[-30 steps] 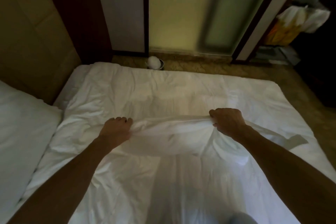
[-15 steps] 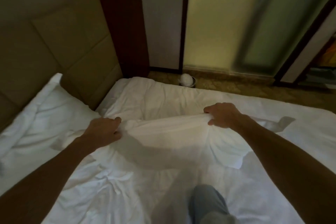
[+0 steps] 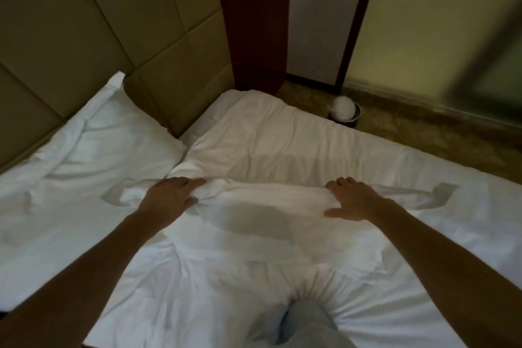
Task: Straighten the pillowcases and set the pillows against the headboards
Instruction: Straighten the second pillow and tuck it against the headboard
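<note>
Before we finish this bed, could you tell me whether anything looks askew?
Yes: the pillowcase under the left hand and right hand lies bunched and wrinkled mid-bed, away from the padded headboard, while the other pillow rests against it.

frosted glass door [image 3: 423,22], marbled floor [image 3: 418,135]
</note>
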A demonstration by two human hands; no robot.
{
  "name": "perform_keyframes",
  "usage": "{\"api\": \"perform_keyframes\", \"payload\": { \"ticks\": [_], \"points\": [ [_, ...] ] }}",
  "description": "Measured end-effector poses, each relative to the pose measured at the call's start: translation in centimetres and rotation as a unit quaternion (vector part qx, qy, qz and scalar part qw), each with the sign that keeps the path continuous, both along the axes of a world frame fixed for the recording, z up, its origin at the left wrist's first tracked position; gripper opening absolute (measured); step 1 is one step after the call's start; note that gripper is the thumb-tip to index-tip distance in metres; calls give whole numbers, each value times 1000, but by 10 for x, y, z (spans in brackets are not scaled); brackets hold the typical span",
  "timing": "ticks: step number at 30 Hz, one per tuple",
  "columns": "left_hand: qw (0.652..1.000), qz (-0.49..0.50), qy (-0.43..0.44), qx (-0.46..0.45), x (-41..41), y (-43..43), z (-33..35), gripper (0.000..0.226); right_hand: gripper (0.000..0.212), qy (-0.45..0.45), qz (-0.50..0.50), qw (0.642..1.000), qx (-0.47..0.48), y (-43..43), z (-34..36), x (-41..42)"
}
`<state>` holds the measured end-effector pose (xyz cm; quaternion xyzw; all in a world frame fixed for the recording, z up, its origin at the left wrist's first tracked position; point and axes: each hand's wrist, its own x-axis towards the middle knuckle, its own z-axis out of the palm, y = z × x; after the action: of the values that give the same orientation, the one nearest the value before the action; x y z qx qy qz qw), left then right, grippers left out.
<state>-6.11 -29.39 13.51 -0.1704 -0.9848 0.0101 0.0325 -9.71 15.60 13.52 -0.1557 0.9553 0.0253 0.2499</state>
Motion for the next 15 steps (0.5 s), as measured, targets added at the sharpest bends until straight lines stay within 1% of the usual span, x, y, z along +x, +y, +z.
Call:
{"api": "perform_keyframes", "payload": {
  "ticks": [1, 2, 4, 5, 7, 9, 12, 15],
  "points": [
    [1000, -4, -6, -1, -3, -1, -1, 49, 77, -38, -29, 998, -27, 5, 1, -5],
    [1000, -8, -7, -13, -7, -1, 0, 47, 76, -71, -65, 993, -67, 10, 3, -10],
    [999, -11, -14, -43, -18, -2, -1, 45, 61, -97, -103, 981, -136, 20, 7, -23],
    [998, -8, -21, -53, -24, -2, -1, 45, 52, -91, -98, 980, -146, 24, 8, -29],
    [997, -2, -40, -69, -38, 0, -2, 47, 45, -71, -79, 985, -135, 31, 8, -40],
    [994, 14, -72, -79, -52, 4, -1, 48, 48, -61, -62, 990, -112, 35, 3, -52],
    [988, 29, -115, -102, -70, 12, -2, 50, 50, -53, -8, 996, -66, 38, -9, -73],
    [979, 49, -140, -137, -85, 25, -7, 44, 45, -50, 1, 997, -54, 43, -25, -97]
  ]
}}
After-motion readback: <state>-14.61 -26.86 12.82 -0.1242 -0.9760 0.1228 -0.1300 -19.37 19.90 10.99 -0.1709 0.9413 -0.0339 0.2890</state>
